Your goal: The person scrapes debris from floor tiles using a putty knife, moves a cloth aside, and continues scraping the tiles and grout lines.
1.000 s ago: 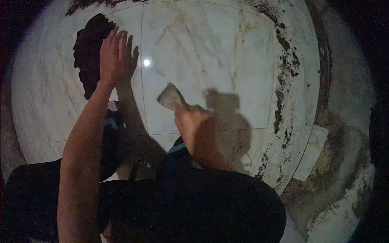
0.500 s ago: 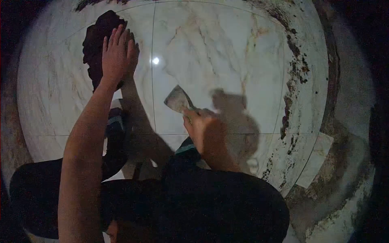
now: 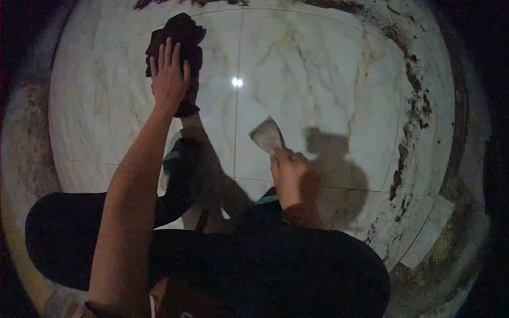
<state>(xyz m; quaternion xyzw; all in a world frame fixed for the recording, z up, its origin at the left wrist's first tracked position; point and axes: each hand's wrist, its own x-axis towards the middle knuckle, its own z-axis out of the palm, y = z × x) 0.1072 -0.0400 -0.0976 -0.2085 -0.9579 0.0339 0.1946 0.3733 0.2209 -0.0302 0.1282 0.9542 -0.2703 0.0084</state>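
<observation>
My left hand (image 3: 170,79) lies flat with its fingers spread on a dark, crumpled cloth (image 3: 183,32) at the upper left. The cloth rests on pale marble tiles (image 3: 297,69) with brownish veins. Closer to my knees, my right hand (image 3: 291,172) is wrapped round the handle of a putty knife (image 3: 268,135). Its wide, grey-stained blade points up and to the left, over the tile just right of the long joint. Whether the blade touches the tile cannot be made out.
Dark crumbly dirt (image 3: 416,85) runs in a curved band along the right and far edges of the tiles. A loose pale tile piece (image 3: 429,233) lies at the lower right. My bent legs (image 3: 265,265) fill the bottom.
The view has shifted, so the floor appears farther right. My left hand and the cloth now sit differently, the cloth narrower and more bunched. My right hand still grips the putty knife.
</observation>
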